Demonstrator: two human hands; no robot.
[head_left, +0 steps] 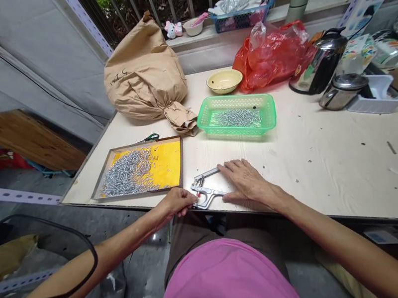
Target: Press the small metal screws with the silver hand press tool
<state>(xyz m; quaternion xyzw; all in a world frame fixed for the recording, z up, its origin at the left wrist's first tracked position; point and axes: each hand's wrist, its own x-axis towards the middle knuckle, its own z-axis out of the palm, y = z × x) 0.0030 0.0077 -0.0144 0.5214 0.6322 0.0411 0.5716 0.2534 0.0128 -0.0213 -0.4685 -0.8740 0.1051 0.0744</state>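
Observation:
Metal hand-press pliers [207,195] with a spring and a C-shaped jaw lie at the table's front edge, their two handles spread apart. My right hand [248,182] rests over the handles, fingers on the upper one and thumb by the lower one. At the jaw, my left hand [179,201] is closed in a pinch; whatever it holds is too small to make out. A spot of red shows within the jaw. Left of the pliers is a shallow tray [181,159] lined with yellow, holding a heap of small silvery metal pieces [127,173].
Behind the pliers stands a green plastic basket [269,125] with similar metal pieces. A brown paper sack [146,75], a cream bowl [224,80], a red plastic bag [269,59] and a kettle [324,63] line the back. Green-handled scissors [152,137] lie behind the tray.

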